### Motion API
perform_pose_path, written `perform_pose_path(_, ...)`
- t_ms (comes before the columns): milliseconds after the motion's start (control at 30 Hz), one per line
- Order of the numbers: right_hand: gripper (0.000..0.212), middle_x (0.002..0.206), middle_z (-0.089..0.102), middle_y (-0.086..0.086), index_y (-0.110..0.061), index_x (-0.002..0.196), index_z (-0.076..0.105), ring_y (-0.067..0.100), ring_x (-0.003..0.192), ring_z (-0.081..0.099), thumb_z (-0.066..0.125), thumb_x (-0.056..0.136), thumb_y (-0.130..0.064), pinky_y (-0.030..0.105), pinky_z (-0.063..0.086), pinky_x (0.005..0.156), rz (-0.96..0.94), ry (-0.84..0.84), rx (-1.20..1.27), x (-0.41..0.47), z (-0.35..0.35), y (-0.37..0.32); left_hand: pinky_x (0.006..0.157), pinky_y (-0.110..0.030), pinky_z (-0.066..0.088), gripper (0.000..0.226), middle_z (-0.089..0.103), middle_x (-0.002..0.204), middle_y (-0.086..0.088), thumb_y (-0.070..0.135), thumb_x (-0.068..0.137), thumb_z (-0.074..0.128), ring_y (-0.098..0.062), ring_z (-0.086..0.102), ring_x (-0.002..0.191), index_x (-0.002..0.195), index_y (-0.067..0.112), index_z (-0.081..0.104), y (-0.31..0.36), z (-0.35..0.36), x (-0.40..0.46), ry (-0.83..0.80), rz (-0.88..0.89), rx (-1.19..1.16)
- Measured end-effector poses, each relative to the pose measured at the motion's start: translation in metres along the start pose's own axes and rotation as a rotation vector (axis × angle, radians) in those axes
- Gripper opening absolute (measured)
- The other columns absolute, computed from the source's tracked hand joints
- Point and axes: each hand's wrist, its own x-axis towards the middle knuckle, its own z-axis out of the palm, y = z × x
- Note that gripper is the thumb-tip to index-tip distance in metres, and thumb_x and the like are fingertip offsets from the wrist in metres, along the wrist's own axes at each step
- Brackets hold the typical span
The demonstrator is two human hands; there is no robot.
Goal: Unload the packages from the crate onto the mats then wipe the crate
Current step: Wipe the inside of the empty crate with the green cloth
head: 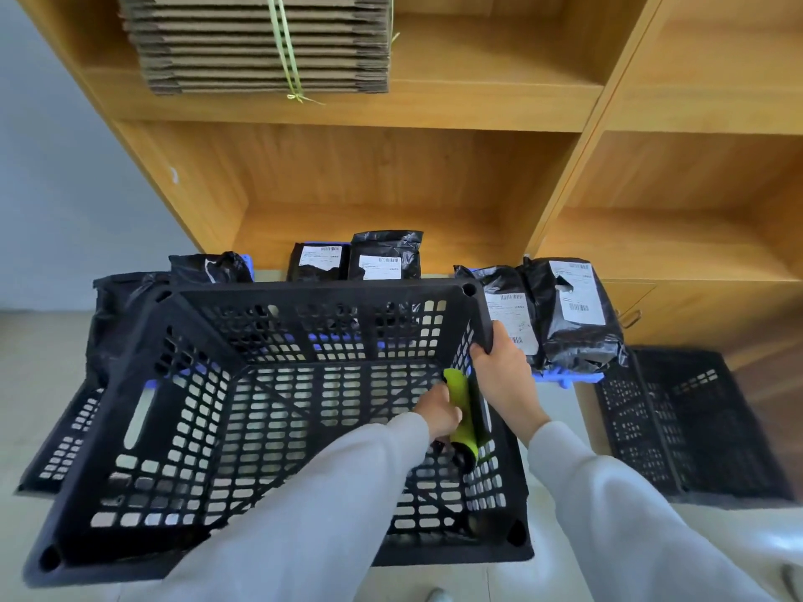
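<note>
A black perforated plastic crate [182, 427] fills the middle of the view, with no packages inside. My left hand [439, 412] is down inside it and grips a green cloth or roller [462, 410] pressed against the inner right wall. My right hand [504, 375] grips the crate's right rim near the far corner. Black plastic packages with white labels lie beyond the crate on blue mats [569, 378]: two at the right [573, 323], two at the middle [384, 256] and others at the left [208, 267].
A wooden shelf unit [391, 176] stands behind the packages, with a strapped stack of flat cardboard [260, 41] on an upper shelf. A second black crate [691, 423] sits on the floor at the right. Another black crate part [65, 445] shows at the left.
</note>
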Motion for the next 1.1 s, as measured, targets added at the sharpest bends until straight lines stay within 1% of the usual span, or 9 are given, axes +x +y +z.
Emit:
perform_pose_path(133, 0.013, 0.102, 0.065, 0.009, -0.019, 0.111, 0.049, 0.036, 0.094, 0.061, 0.051, 0.098, -0.023, 0.046, 0.052, 0.082, -0.003, -0.005, 0.026, -0.004, -0.003, -0.002, 0.087, -0.052, 0.061, 0.034, 0.067, 0.119, -0.015, 0.012, 0.086, 0.06, -0.036, 0.067, 0.107, 0.12, 0.013, 0.057, 0.008, -0.01, -0.012, -0.039, 0.05, -0.126)
perform_pose_path(300, 0.013, 0.101, 0.067, 0.007, -0.021, 0.112, 0.05, 0.032, 0.091, 0.063, 0.052, 0.099, -0.023, 0.049, 0.055, 0.082, -0.004, 0.005, 0.016, -0.007, -0.002, -0.005, 0.079, -0.043, 0.063, 0.029, 0.066, 0.12, -0.012, 0.014, 0.096, 0.065, -0.032, 0.068, 0.107, 0.123, 0.014, 0.054, 0.017, -0.026, -0.022, -0.05, 0.09, -0.22)
perform_pose_path(433, 0.012, 0.1, 0.067, 0.006, -0.02, 0.111, 0.051, 0.033, 0.093, 0.064, 0.053, 0.1, -0.024, 0.047, 0.055, 0.082, -0.007, 0.02, 0.02, -0.006, -0.002, -0.003, 0.085, -0.047, 0.062, 0.029, 0.065, 0.119, -0.012, 0.014, 0.094, 0.063, -0.032, 0.065, 0.109, 0.123, 0.013, 0.056, 0.017, -0.022, -0.014, 0.011, 0.073, -0.18)
perform_pose_path(533, 0.025, 0.098, 0.067, 0.003, -0.021, 0.109, 0.052, 0.03, 0.093, 0.063, 0.053, 0.101, -0.045, 0.044, 0.053, 0.08, -0.021, 0.028, 0.038, -0.005, -0.002, -0.004, 0.089, -0.047, 0.06, 0.025, 0.066, 0.117, -0.013, 0.014, 0.092, 0.059, -0.034, 0.066, 0.106, 0.117, 0.013, 0.059, 0.014, -0.017, -0.004, 0.062, 0.052, -0.116)
perform_pose_path(633, 0.043, 0.092, 0.064, 0.003, -0.022, 0.102, 0.051, 0.029, 0.09, 0.059, 0.036, 0.101, -0.062, 0.045, 0.049, 0.079, -0.034, 0.054, 0.036, -0.005, -0.001, -0.005, 0.095, -0.045, 0.055, 0.027, 0.064, 0.118, -0.015, 0.014, 0.089, 0.053, -0.036, 0.063, 0.109, 0.115, 0.009, 0.058, 0.012, -0.012, 0.005, 0.1, 0.03, -0.046)
perform_pose_path(700, 0.043, 0.085, 0.06, 0.003, -0.021, 0.095, 0.049, 0.032, 0.09, 0.058, 0.026, 0.105, -0.055, 0.046, 0.046, 0.078, -0.03, 0.075, 0.074, -0.005, -0.001, -0.004, 0.097, -0.04, 0.051, 0.029, 0.062, 0.122, -0.015, 0.013, 0.093, 0.052, -0.036, 0.06, 0.115, 0.12, 0.006, 0.057, 0.01, -0.008, 0.012, 0.123, 0.001, -0.021)
perform_pose_path(833, 0.041, 0.079, 0.055, 0.0, -0.021, 0.086, 0.046, 0.031, 0.087, 0.055, 0.022, 0.108, -0.047, 0.043, 0.041, 0.076, -0.006, 0.089, 0.094, -0.004, 0.001, -0.002, 0.097, -0.037, 0.05, 0.027, 0.066, 0.125, -0.014, 0.017, 0.097, 0.058, -0.035, 0.062, 0.115, 0.121, 0.005, 0.062, 0.003, -0.004, 0.036, 0.127, -0.053, -0.056)
perform_pose_path(967, 0.04, 0.079, 0.055, 0.0, -0.017, 0.09, 0.049, 0.03, 0.086, 0.054, 0.024, 0.108, -0.042, 0.043, 0.037, 0.074, 0.003, 0.105, 0.094, 0.001, 0.005, 0.002, 0.094, -0.035, 0.049, 0.026, 0.065, 0.124, -0.017, 0.017, 0.099, 0.053, -0.035, 0.061, 0.115, 0.118, 0.002, 0.062, 0.001, -0.003, 0.053, 0.125, -0.081, -0.053)
perform_pose_path(1100, 0.031, 0.077, 0.048, -0.006, -0.019, 0.091, 0.046, 0.034, 0.084, 0.051, 0.025, 0.108, -0.033, 0.045, 0.038, 0.072, -0.033, 0.102, 0.05, 0.003, 0.006, 0.006, 0.101, -0.038, 0.048, 0.03, 0.061, 0.131, -0.02, 0.017, 0.099, 0.053, -0.037, 0.057, 0.124, 0.124, 0.0, 0.058, -0.004, -0.001, 0.071, 0.134, -0.118, -0.057)
